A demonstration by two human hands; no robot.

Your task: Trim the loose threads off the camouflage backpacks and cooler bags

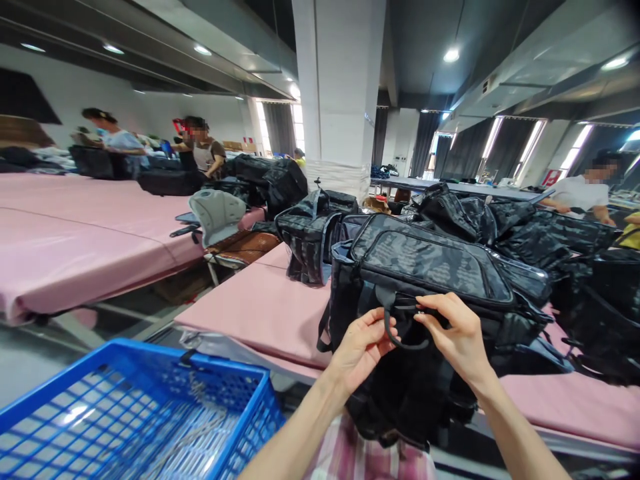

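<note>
A dark camouflage backpack (pixel 430 267) rests on the near edge of a pink-covered table (pixel 270 307), partly hanging over it toward me. My left hand (pixel 361 347) is closed in a pinch on the backpack's black top handle loop (pixel 400 343). My right hand (pixel 457 333) is closed too, pinching a small metal zipper pull at the top of the bag, just right of the handle. Both forearms reach up from the bottom of the view.
A blue plastic crate (pixel 135 413) stands at lower left. More dark backpacks (pixel 310 233) are piled behind and to the right (pixel 595 287). A grey chair (pixel 220 220) sits between the pink tables. Other people work at the far left (pixel 113 140) and far right (pixel 583 193). A white pillar (pixel 340 93) rises behind.
</note>
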